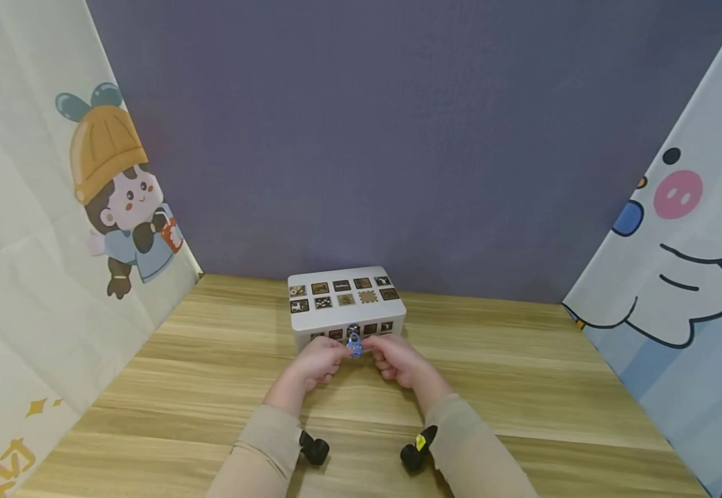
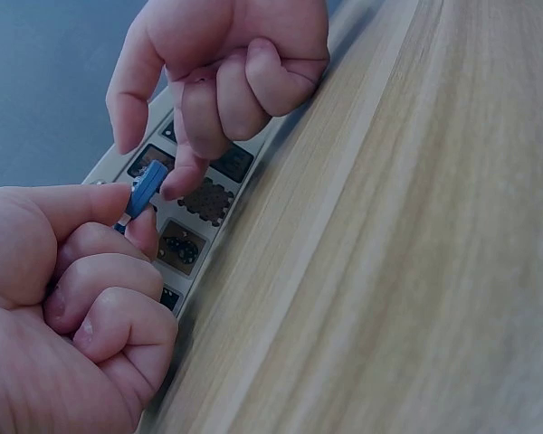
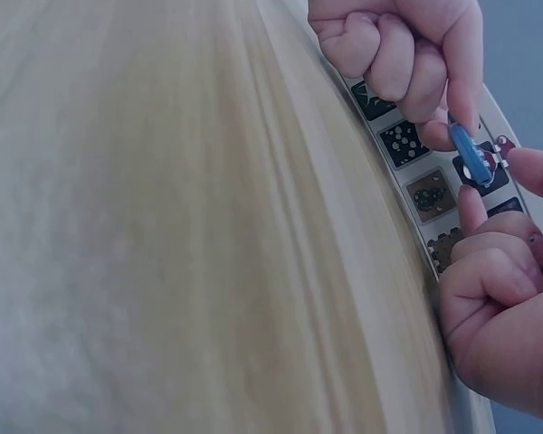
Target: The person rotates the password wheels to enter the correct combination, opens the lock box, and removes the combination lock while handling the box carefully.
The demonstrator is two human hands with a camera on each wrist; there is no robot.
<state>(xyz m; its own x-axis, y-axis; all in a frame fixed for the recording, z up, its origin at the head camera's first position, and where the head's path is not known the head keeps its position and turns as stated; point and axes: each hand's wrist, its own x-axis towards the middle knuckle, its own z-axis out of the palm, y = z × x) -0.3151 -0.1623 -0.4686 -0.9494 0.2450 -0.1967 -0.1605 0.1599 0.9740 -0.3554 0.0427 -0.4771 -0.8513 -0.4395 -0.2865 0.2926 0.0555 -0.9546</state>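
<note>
A white lidded box (image 1: 338, 317) with small square pictures stands on the wooden tabletop, its lid down. At the metal clasp (image 1: 353, 329) on its front is a small blue padlock (image 1: 355, 346). My left hand (image 1: 321, 360) pinches the padlock between thumb and forefinger, its other fingers curled in. From the other side, my right hand (image 1: 396, 358) holds its thumb and forefinger apart around the padlock. In the right wrist view the right forefinger (image 3: 471, 206) comes up to the padlock's lower end. Whether the shackle is locked cannot be seen.
The wooden table (image 1: 492, 387) reaches out on both sides of the box. A dark grey-purple wall (image 1: 398, 138) rises behind it. Printed cloths hang at the left (image 1: 19, 207) and right (image 1: 709, 290). Black wrist mounts (image 1: 315, 451) sit by the sleeves.
</note>
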